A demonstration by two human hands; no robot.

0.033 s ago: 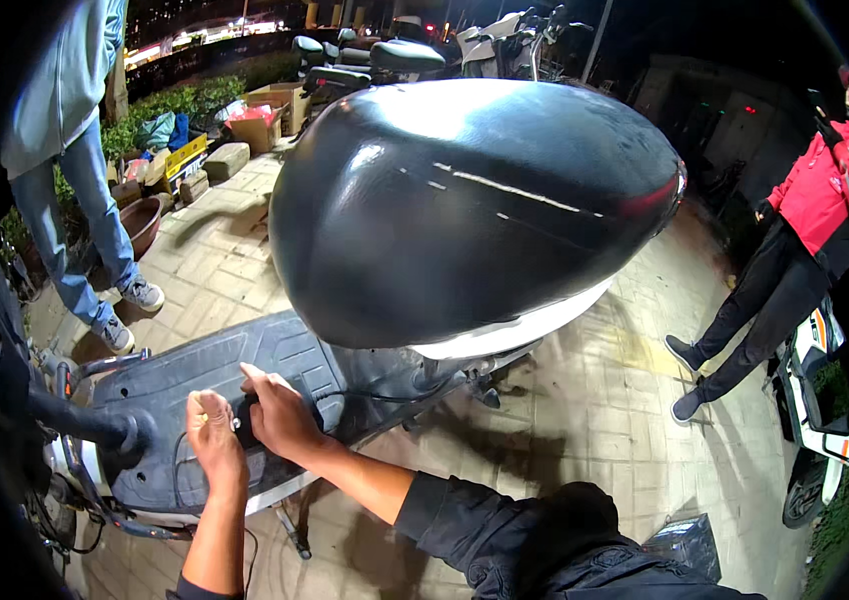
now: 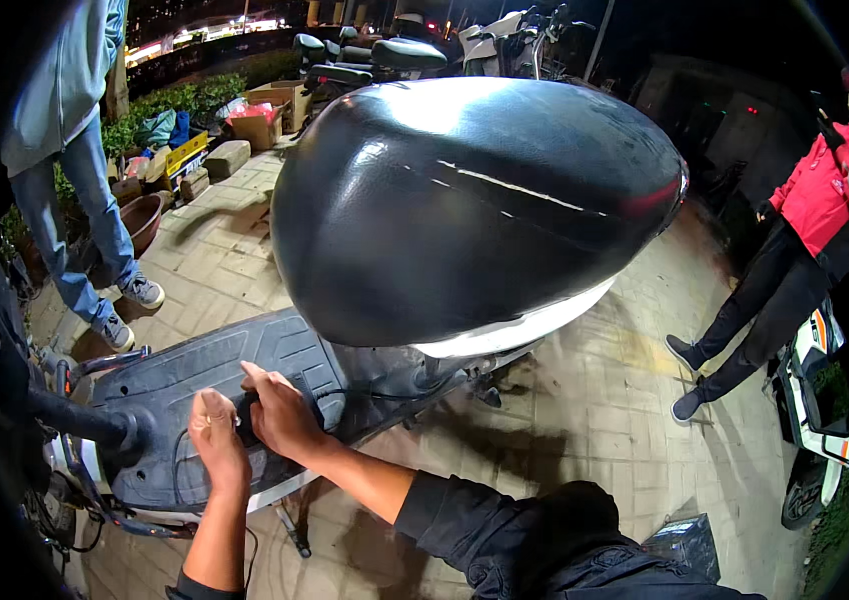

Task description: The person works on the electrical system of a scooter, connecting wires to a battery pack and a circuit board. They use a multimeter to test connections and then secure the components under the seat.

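Note:
Both my hands work close together above the grey ribbed footboard [image 2: 180,370] of an electric scooter. My left hand [image 2: 218,440] is closed in a pinch; a tiny pale bit shows at its fingertips, too small to name. Beside it, my right hand [image 2: 287,415] is curled with its index finger pointing forward. A small black part [image 2: 244,418] shows between the hands, against the right fingers; its kind is unclear. A black cable [image 2: 385,397] runs from behind the right hand toward the seat base. Over the footboard's right end rises the large black scooter seat [image 2: 475,210], its cover scratched by pale lines.
A person in jeans [image 2: 95,210] stands at the left, another in a red jacket [image 2: 830,190] at the right beside a white scooter [image 2: 825,390]. Cardboard boxes [image 2: 263,125] and stone blocks [image 2: 228,158] lie far left. A dark package [image 2: 687,545] sits on the paving.
My left fingers have shifted slightly, and the small shiny spot beside them no longer shows. The right hand stays nearly in place.

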